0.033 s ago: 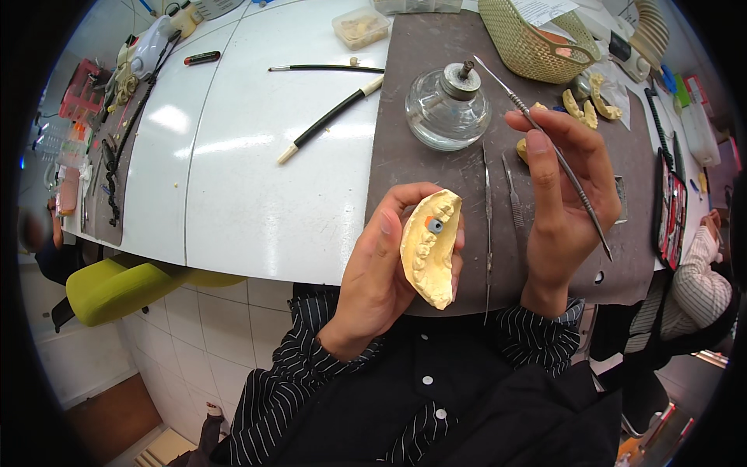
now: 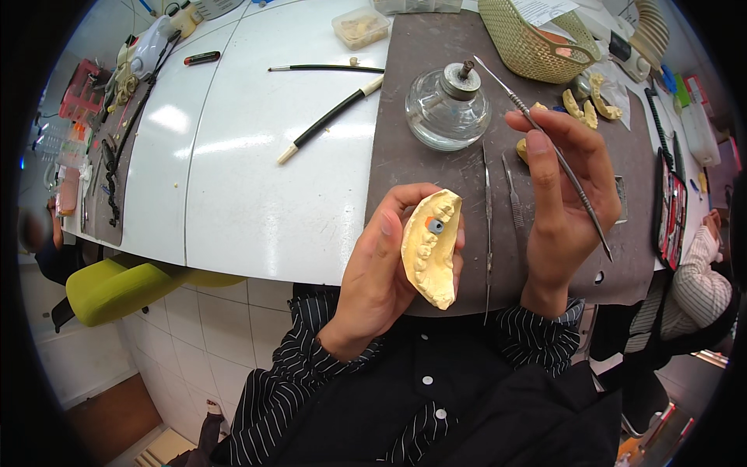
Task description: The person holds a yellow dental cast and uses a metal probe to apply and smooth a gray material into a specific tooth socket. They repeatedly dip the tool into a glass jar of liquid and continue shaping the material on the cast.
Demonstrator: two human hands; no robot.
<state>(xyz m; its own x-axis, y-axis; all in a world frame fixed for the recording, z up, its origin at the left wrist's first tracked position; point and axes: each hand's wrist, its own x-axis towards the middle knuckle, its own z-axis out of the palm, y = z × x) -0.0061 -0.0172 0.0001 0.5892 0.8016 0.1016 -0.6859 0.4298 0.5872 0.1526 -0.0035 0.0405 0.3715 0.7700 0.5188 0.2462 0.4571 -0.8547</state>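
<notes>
My left hand [image 2: 379, 265] is closed around a yellow dental cast [image 2: 424, 268], its row of teeth facing up. Among the teeth sits a small grey piece [image 2: 436, 226] with a dark hole on top and a patch of orange beside it. Between thumb and fingers, my right hand [image 2: 564, 179] grips a thin metal dental carving instrument [image 2: 572, 175], slanting with one pointed end up toward the lamp and the other down past the palm. The instrument is apart from the cast.
A glass spirit lamp [image 2: 447, 109] stands on the brown mat [image 2: 405, 47], with a wicker basket [image 2: 529, 54] behind. Metal instruments [image 2: 488, 218] lie between my hands. More cast pieces [image 2: 580, 109] rest beyond my right hand. Two black-handled tools [image 2: 327, 121] are on the white table. Another person [image 2: 692, 272] sits at right.
</notes>
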